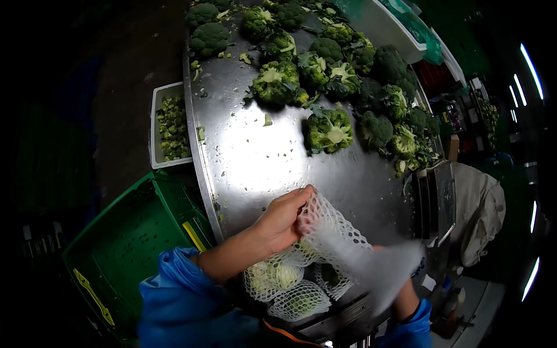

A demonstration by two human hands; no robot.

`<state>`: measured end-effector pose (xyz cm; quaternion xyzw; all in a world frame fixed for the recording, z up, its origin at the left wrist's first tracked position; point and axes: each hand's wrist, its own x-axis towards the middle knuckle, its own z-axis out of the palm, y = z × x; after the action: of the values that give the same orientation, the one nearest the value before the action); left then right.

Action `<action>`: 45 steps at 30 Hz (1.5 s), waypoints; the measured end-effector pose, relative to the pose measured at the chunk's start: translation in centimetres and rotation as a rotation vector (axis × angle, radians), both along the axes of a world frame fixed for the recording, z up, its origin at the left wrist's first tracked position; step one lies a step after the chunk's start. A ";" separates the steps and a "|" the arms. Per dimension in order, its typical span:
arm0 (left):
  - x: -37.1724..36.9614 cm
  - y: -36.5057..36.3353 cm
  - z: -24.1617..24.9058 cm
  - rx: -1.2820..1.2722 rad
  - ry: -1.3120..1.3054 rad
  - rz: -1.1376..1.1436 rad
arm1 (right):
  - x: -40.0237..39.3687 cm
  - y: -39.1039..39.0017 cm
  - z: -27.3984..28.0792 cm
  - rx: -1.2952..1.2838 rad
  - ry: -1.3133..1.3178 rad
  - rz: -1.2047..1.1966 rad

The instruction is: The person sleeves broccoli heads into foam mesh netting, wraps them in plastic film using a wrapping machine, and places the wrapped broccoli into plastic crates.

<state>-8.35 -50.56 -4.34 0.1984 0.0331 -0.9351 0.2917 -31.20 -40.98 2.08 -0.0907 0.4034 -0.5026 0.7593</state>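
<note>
My left hand (pixel 284 219) is closed on the end of a white foam net sleeve (pixel 328 217), with some fingertips showing through the mesh. From there the sleeve stretches right into a motion-blurred white part. That blur covers most of my right hand (pixel 378 248), so its fingers are hidden; the wrist emerges below. Under my left forearm, close to my body, lie several broccoli heads in white foam nets (pixel 299 301). The nearest bare broccoli head (pixel 331 130) rests stem-up on the metal table (pixel 249 174), beyond my hands.
Many broccoli heads (pixel 275 81) cover the table's far and right parts. A white bin of green trimmings (pixel 154 130) and a green crate (pixel 116 238) stand left of the table. A white foam box (pixel 394 29) is at the far right. A dark metal device (pixel 434 200) sits at the right edge.
</note>
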 end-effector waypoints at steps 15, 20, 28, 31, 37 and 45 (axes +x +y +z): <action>-4.2 -18.9 -8.8 -1.251 -1.503 -0.167 | -4.0 -22.4 -9.4 -0.276 1.441 -0.080; -7.4 -18.9 -11.0 -0.685 -1.122 -0.045 | -4.9 -25.3 -13.0 0.205 1.423 0.033; -5.2 -6.0 -7.6 -0.030 0.069 -0.099 | 1.1 -11.0 2.6 0.119 0.321 -0.203; -5.6 -1.5 -4.4 -0.017 0.002 0.054 | 1.0 -7.1 3.6 0.393 0.001 -0.512; -6.2 -1.2 -1.7 -0.424 0.654 0.021 | 1.3 12.4 -0.4 0.243 0.976 -0.392; -9.0 11.5 8.9 -0.963 -0.420 0.045 | 5.0 10.8 7.7 -0.461 0.061 -0.765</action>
<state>-17.35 -39.02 4.53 0.2243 -0.4552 -0.7780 0.3703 -26.23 -30.15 9.74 -0.1166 0.3077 -0.8212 0.4662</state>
